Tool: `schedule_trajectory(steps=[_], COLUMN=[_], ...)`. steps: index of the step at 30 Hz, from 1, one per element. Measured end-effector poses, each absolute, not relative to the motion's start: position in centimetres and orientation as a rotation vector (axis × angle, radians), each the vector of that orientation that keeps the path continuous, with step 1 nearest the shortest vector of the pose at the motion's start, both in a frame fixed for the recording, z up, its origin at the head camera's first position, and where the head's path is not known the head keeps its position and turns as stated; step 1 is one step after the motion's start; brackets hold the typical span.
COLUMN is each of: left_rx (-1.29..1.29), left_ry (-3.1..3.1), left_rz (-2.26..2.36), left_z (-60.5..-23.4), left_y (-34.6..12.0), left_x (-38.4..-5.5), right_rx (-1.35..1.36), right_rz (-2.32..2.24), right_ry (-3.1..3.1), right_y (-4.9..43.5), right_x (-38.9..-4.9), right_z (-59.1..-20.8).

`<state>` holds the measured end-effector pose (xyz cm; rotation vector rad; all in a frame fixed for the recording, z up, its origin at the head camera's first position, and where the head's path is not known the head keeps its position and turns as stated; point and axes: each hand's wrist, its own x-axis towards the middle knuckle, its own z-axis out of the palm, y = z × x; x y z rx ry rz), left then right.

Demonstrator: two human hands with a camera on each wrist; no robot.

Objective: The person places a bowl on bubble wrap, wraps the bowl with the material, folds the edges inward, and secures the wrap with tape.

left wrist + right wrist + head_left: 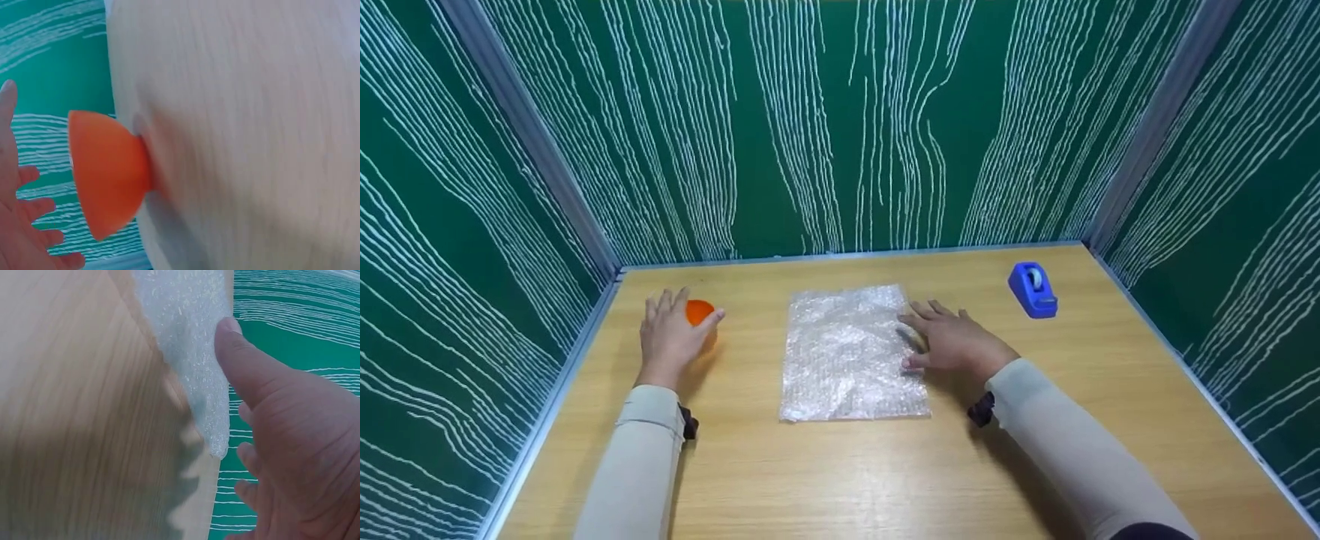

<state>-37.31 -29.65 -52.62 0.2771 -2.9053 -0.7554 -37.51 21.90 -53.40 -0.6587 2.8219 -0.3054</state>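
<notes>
An orange bowl stands upright on its narrow foot at the left of the table. Above its rim my left hand hovers with fingers spread, and a gap shows between them in the left wrist view. A sheet of bubble wrap lies flat at the middle of the table. My right hand is over the sheet's right edge, fingers stretched apart and thumb extended. Nothing is between the fingers of either hand. In the head view my left hand hides part of the orange bowl.
A blue tape dispenser with a roll of tape stands at the back right of the wooden table. Green panels with white wavy lines enclose the back and both sides, joined by grey posts at the corners.
</notes>
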Motion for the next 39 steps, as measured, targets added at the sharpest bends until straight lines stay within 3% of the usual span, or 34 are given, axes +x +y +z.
schedule_trajectory(steps=[8, 39], left_rx=[0.416, 0.461], left_ry=[-2.969, -2.915], left_rz=[-0.905, -1.000], left_z=[-53.7, -53.9], left_y=[-30.7, -31.2], left_x=[-37.6, -37.2], right_rx=[-0.638, -0.668], right_rz=[-0.276, -0.296], right_ry=[2.718, 2.690], right_y=[21.4, 20.9], right_x=[-37.3, -37.4], right_z=[-53.4, -53.2])
